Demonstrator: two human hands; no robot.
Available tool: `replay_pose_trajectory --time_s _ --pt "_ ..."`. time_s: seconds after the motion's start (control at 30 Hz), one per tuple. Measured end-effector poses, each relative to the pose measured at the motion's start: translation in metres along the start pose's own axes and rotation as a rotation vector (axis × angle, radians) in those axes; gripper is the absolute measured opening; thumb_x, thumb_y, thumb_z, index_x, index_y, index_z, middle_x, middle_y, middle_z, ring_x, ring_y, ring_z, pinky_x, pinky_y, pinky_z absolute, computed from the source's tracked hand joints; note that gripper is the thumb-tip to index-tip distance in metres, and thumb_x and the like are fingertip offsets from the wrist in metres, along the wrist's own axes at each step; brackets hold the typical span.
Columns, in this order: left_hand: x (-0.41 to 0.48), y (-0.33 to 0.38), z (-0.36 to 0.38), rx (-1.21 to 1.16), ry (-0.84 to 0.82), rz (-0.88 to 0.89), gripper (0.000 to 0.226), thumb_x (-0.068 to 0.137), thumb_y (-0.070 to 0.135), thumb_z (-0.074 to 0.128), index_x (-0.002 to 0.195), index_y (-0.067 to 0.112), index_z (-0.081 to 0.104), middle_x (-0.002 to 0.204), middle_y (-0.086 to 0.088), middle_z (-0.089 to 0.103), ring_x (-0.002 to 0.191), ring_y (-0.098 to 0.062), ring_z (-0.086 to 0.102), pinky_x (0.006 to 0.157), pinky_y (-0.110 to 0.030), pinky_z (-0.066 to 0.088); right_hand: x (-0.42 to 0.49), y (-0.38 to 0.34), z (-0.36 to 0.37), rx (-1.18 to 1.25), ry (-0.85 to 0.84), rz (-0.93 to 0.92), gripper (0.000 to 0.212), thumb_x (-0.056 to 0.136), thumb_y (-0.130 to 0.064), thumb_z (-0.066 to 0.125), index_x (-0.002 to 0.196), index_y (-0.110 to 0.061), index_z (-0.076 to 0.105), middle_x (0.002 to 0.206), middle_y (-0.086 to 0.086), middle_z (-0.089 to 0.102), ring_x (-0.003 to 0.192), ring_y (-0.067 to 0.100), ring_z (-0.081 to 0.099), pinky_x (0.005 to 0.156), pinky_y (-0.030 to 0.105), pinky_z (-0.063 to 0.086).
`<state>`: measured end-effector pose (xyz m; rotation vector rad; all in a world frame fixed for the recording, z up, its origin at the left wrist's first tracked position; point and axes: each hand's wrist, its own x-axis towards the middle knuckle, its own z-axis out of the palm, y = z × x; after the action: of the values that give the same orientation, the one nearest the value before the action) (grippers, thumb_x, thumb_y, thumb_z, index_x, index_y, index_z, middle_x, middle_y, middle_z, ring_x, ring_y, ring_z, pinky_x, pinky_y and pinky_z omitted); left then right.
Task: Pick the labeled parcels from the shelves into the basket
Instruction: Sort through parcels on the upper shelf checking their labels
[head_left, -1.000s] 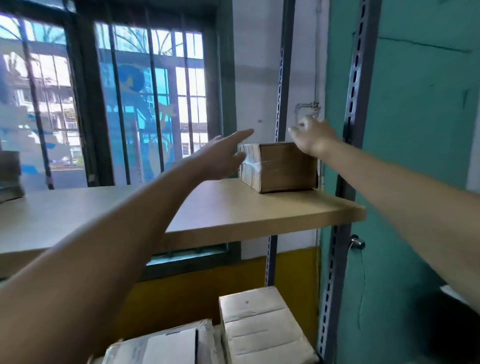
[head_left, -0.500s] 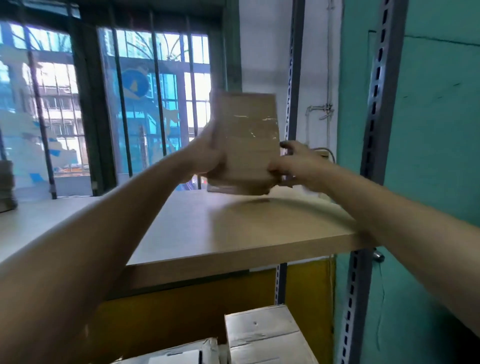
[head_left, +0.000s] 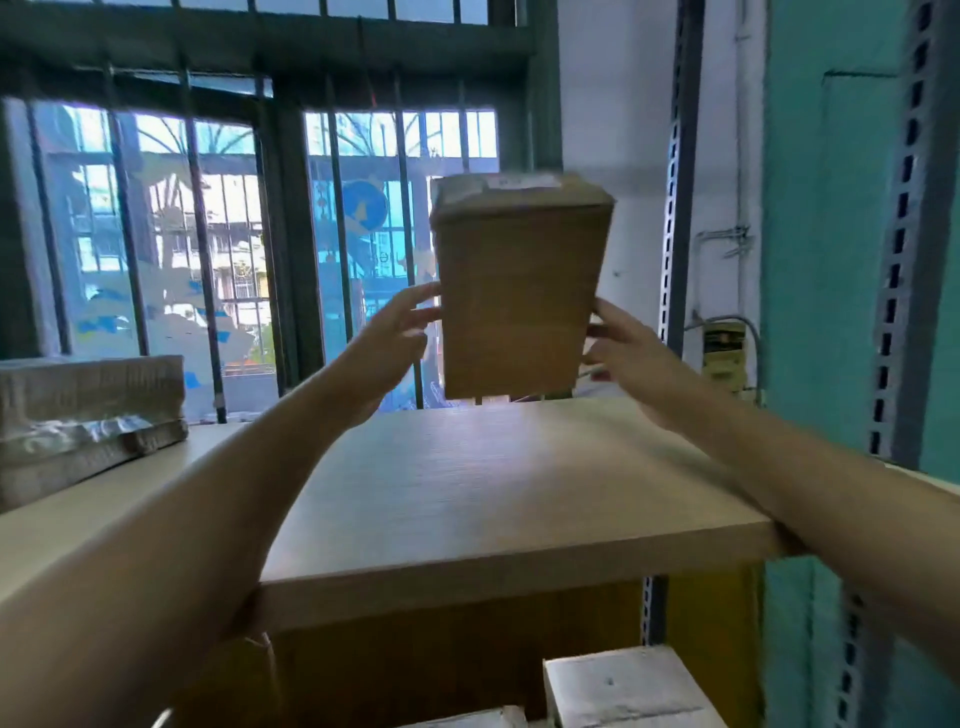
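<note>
A brown cardboard parcel (head_left: 517, 291) hangs upright in the air above the back of the wooden shelf (head_left: 498, 499), with a white label on its top face. My left hand (head_left: 387, 343) presses its lower left side and my right hand (head_left: 623, 348) its lower right side. The parcel is slightly blurred and does not touch the shelf. No basket is in view.
A plastic-wrapped flat parcel (head_left: 88, 410) lies at the shelf's left end. On the level below stands a pale carton (head_left: 623, 686). Slotted metal uprights (head_left: 893, 291) rise at the right beside a teal wall. A barred window (head_left: 208, 249) is behind the shelf.
Both hands reached the parcel lying on the shelf, gripped it and lifted it. It now hangs higher and is turned upright, its labeled face on top.
</note>
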<state>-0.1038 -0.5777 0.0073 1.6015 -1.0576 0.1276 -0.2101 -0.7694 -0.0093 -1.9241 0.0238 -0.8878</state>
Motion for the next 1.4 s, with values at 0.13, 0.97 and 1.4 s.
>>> replay_pose_trajectory --time_s 0.13,0.97,1.4 --pt "0.002 -0.001 -0.007 -0.277 -0.025 -0.168 0.014 0.094 0.02 0.041 0.085 0.022 0.052 0.114 0.005 0.058 0.124 -0.019 0.046 0.11 -0.047 0.029 -0.001 0.001 -0.017 0.336 0.078 0.148 0.023 0.097 -0.014 0.037 0.088 -0.019 0.057 0.075 -0.01 0.067 0.084 0.017 0.059 0.074 0.031 0.048" --pt "-0.001 -0.006 -0.005 -0.181 -0.002 -0.047 0.052 0.087 0.013 0.061 0.132 0.023 0.039 0.126 -0.005 0.054 0.112 -0.023 0.055 0.094 -0.043 0.046 -0.01 -0.013 -0.003 0.137 0.094 -0.07 0.046 0.095 -0.039 0.04 0.138 -0.025 0.035 0.118 -0.002 0.055 0.104 0.014 0.055 0.099 0.041 0.041" --pt "-0.008 0.014 -0.008 -0.038 0.084 0.367 0.035 0.099 0.016 0.036 0.131 0.022 0.047 0.107 0.01 0.063 0.094 -0.001 0.064 0.065 -0.012 0.053 -0.032 -0.064 -0.012 -0.033 0.23 -0.162 0.068 0.09 -0.045 0.05 0.144 -0.029 0.012 0.143 0.013 0.036 0.118 0.033 0.052 0.09 0.048 0.051"
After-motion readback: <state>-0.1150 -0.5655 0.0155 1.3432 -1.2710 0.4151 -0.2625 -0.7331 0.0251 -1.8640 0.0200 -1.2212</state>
